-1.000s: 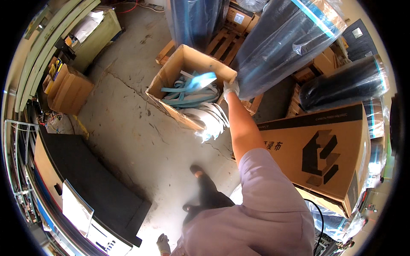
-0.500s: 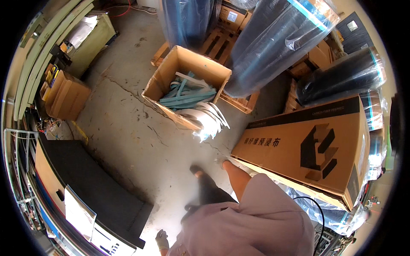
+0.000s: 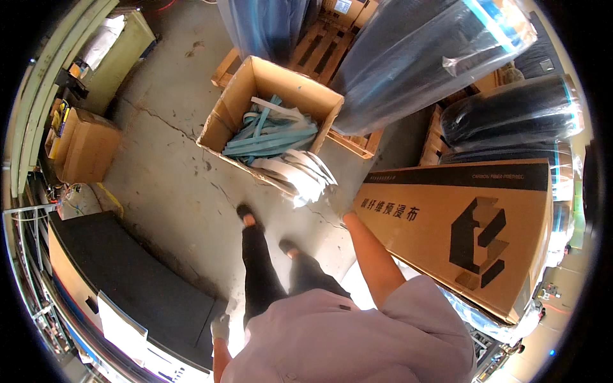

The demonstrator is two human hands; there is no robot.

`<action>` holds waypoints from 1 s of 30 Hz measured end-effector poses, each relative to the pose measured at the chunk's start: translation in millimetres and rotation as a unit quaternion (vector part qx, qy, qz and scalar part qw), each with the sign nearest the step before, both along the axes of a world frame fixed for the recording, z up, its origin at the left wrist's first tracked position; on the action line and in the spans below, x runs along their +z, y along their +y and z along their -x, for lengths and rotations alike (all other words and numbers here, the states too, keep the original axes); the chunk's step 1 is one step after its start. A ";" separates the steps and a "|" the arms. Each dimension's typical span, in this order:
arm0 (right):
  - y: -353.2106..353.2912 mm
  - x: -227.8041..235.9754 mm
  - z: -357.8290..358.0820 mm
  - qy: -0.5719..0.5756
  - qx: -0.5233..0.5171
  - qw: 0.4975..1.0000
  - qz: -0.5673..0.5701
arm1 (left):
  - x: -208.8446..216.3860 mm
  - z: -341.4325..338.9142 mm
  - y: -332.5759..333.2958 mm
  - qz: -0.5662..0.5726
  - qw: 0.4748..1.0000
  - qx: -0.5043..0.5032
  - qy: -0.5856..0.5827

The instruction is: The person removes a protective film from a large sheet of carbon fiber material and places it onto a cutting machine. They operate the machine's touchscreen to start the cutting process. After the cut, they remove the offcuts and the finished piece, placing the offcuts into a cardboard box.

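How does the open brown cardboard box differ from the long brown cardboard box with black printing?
The open brown cardboard box has an uncovered top and holds flat blue and white strips; the long brown cardboard box with black printing shows a closed face. The long box is clearly more elongated than the open box. Both are brown cardboard.

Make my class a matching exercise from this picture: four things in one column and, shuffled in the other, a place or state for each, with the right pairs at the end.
Things
1. Left hand
2. Blue-green strips
3. Right hand
4. Largest roll

Places and states
A. Wrapped in clear plastic
B. Near the left end of the long brown box with a black band
C. Close to the black surface at lower left
D. Inside the open carton

Right pairs: 1-C, 2-D, 3-B, 4-A
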State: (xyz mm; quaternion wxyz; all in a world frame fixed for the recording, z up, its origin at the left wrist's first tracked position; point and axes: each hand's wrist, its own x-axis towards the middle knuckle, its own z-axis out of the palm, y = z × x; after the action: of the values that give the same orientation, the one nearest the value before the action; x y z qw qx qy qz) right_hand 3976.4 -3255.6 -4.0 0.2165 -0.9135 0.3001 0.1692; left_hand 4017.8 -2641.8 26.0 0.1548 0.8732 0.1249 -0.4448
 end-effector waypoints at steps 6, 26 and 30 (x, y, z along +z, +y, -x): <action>-86.0 -37.6 -133.4 -0.137 -0.154 0.978 0.002 | -95.8 -87.9 -7.7 0.045 0.997 -0.032 0.053; -242.3 -244.8 -299.3 0.130 -0.125 0.983 0.020 | -125.2 -272.1 -77.0 -0.023 0.977 0.169 0.131; -247.6 -260.0 -285.0 0.124 -0.202 0.972 0.004 | -126.0 -295.3 -110.7 0.009 0.983 0.103 0.152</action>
State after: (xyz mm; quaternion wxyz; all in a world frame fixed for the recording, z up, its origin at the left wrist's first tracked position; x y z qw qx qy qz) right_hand 4261.4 -3503.2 -264.0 0.2034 -0.8068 0.5034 0.2330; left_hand 4313.1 -2752.5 -100.0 0.1864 0.7768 0.2323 -0.5548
